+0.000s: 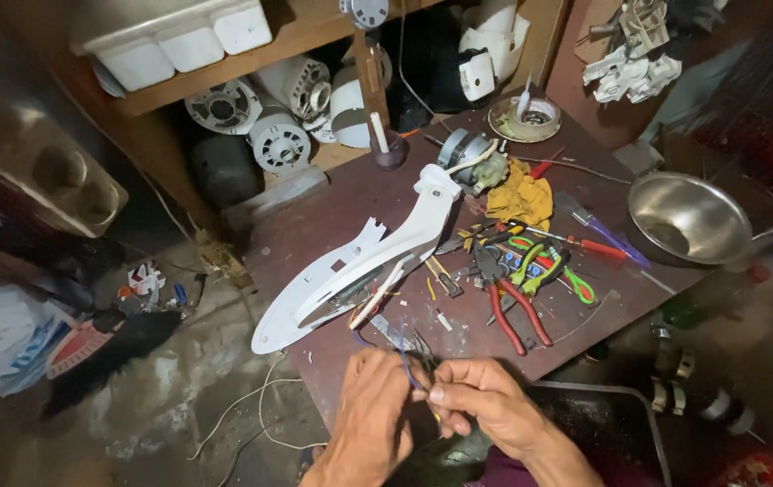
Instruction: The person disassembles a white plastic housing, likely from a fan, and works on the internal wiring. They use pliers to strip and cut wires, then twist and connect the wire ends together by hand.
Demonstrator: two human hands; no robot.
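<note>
- Blue wire point(407, 365) sits at six o'clock on the table point(332, 216), pinched between both hands just off the near edge; it appears to run up toward the white plastic housing point(364, 261).
- Left hand point(370, 415) has its grip closed on the wire, fingers curled round the strand.
- Right hand point(486, 397) is closed too, thumb and forefinger nipping the wire's end; a small metal tool point(423, 347) lies just beyond the fingertips, though I cannot tell whether either hand touches it.
- Housing lies slantwise from eight o'clock toward twelve, its lower tip hanging past the table edge, with a small motor point(472, 162) at its top.
- Red-handled pliers point(513, 311) and green-handled cutters point(544, 266) lie at three o'clock, well apart from the hands; a yellow rag point(522, 194) and a steel bowl point(689, 216) sit further round.
- To my eye, a hard tug could snap the thin strand or drag the overhanging housing off the table.
- Loose bare ends near the wiring could touch and short, and the light is poor for such fine work.
</note>
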